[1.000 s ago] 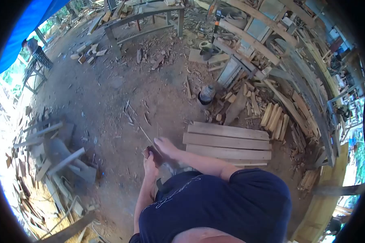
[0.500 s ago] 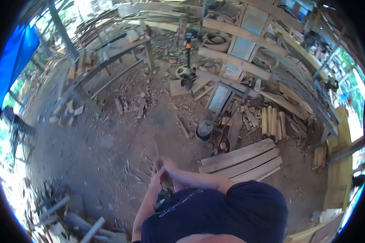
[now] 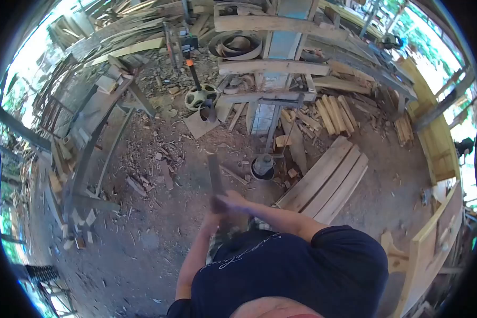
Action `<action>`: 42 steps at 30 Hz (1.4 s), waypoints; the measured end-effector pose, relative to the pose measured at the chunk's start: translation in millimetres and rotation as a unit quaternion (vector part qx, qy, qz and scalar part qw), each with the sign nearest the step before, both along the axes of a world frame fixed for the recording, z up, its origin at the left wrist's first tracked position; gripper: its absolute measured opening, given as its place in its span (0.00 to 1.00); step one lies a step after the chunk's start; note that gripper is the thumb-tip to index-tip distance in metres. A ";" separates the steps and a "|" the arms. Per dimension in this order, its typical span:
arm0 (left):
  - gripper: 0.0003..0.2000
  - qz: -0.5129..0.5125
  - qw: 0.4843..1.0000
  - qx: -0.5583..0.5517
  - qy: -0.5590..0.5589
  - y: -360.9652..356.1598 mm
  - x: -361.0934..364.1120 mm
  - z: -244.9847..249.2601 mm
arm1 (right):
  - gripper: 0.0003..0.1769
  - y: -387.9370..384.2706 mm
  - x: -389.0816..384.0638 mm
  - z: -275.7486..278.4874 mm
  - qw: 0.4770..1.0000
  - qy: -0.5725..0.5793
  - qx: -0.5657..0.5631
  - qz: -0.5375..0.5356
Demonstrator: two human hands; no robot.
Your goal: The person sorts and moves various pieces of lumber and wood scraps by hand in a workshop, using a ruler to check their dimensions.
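Note:
A long, flat, dark strip [image 3: 214, 172] points away from my body, held in front of my waist. Its kind cannot be made out, as motion blurs it. My left hand [image 3: 212, 218] is closed around its near end from the left. My right hand [image 3: 232, 201] grips it from the right, just above the left hand. The fingers of both hands are partly blurred, and the strip's near end is hidden by them.
Wooden planks [image 3: 323, 180] lie on the ground to the right, near a black bucket [image 3: 262, 167]. Ahead stands a black pole with an orange band [image 3: 193, 74]. A wooden bench [image 3: 98, 114] is at left, a wooden rack [image 3: 273, 66] ahead. Wood scraps [image 3: 167, 175] litter the dirt floor.
My view has swung to the right. The strip, thin and edge-on before, now shows its broad face and points forward. Both hands stay together on it.

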State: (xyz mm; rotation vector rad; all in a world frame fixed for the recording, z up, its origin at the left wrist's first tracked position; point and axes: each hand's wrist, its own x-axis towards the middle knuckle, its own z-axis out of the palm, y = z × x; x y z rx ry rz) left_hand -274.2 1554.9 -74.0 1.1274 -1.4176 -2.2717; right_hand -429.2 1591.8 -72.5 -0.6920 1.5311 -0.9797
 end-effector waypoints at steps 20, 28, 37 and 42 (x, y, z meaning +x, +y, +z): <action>0.23 0.099 0.860 -0.152 -0.477 -8.2 105.5 -155.9 | 0.18 -112.5 -511.5 -163.1 0.832 0.529 0.166 0.001; 0.27 0.111 0.839 -0.112 -0.521 6.5 -10.1 -120.8 | 0.38 -185.2 -574.2 -168.4 0.682 0.691 0.229 0.073; 0.27 0.151 0.882 0.017 -0.446 -54.7 -92.1 -67.4 | 0.37 -155.5 -534.5 -113.6 0.687 0.633 0.268 0.237; 0.24 0.167 0.867 0.015 -0.469 -72.5 -74.8 -73.9 | 0.35 -129.2 -542.7 -116.6 0.770 0.476 0.325 0.274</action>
